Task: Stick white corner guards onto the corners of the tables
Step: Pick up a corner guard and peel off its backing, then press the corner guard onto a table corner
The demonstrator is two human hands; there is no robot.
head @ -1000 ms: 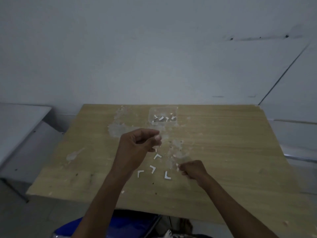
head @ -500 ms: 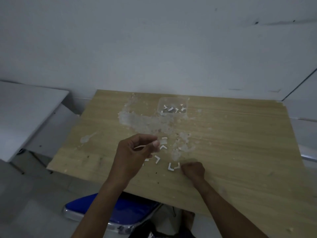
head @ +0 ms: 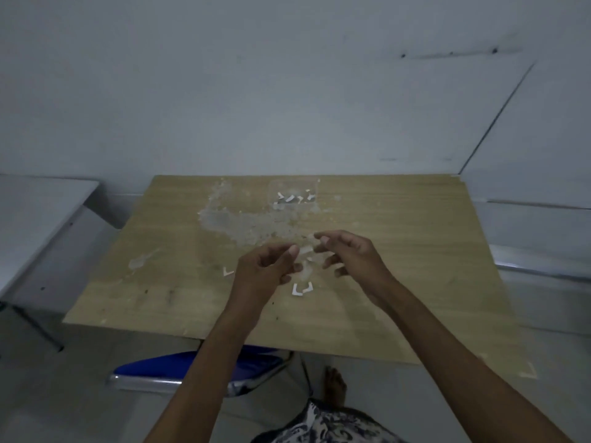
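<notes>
Above the counter's middle, both hands meet over a small pale guard (head: 305, 250). Left hand (head: 265, 276) pinches it between thumb and forefinger; right hand (head: 347, 254) has its fingers (head: 323, 239) curled toward the same piece, seemingly picking at its edge. Whether the right actually grips it, cannot tell; blur hides the contact.

Spare guards: an L-shaped pair (head: 301, 289) lies on the counter just near of the hands, touching or nearly so. One more (head: 228, 272) sits left of the left hand. A clear tray (head: 292, 196) at the far side holds several others.

Handling, as judgement: guards look thin, very light, flexible, probably with a sticky back under a liner. Likely to curl, cling to skin or fold onto themselves. Best held by the outer edges of one leg, adhesive face kept off the fingers. Peeling the liner seems the step in hand; nothing looks stuck to a corner from here, except perhaps a pale mark at the near right corner, too faint to call.

Counter (head: 399, 251): pale wood grain, with a large scuffed, whitish patch (head: 243, 222) from centre toward the far side, plus specks. Residue there could foul adhesive.

Room: dim, plain grey wall (head: 287, 91) behind. Second grey table (head: 35, 212) at left. Blue chair (head: 166, 369) tucked under the near edge; bare foot (head: 334, 383) on the floor
</notes>
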